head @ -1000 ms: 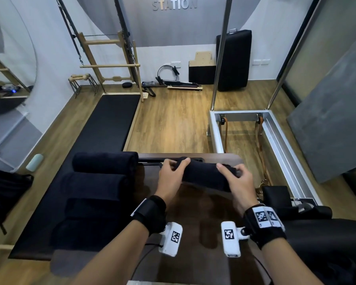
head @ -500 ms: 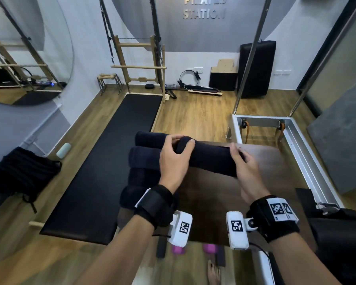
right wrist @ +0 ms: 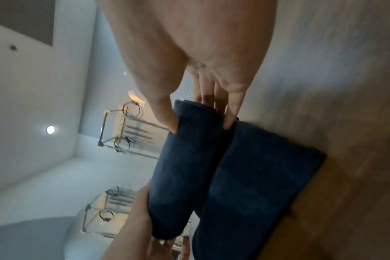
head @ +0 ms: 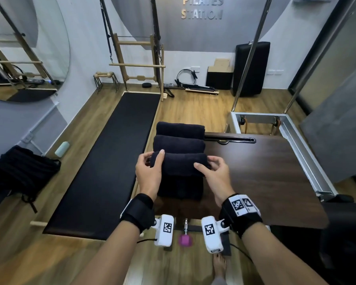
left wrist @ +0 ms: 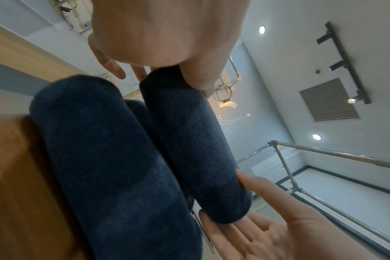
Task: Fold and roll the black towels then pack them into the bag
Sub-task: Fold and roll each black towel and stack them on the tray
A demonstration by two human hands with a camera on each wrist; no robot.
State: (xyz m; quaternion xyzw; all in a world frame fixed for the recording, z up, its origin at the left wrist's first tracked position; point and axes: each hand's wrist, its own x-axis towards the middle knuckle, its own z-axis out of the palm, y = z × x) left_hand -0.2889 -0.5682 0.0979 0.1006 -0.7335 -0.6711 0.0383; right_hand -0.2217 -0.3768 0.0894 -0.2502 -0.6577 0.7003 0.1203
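Overhead, the wall sign (head: 201, 9) reads "PILATES STATION" in raised metallic letters, the top line cut by the frame edge. Below it, both hands hold a rolled black towel (head: 182, 164) by its ends above the left edge of the dark wooden table (head: 275, 175). The left hand (head: 148, 171) curls its fingers (left wrist: 198, 77) and thumb round the left end; the right hand (head: 216, 173) pinches the right end between thumb and fingers (right wrist: 232, 112). Two more rolled towels lie just beyond it, side by side: a middle roll (head: 179, 142) and a far roll (head: 180, 129) at the table's far left corner. Another dark towel (head: 181, 188) lies under the held one, nearer the person; its shape is hard to make out. A black bag (head: 23, 171) sits on the wooden floor well to the left, past a long black mat (head: 111, 161). Each wrist wears a black strap with a white camera block bearing a square black-and-white code marker (head: 167, 227); the right strap carries two further markers (head: 242, 204).
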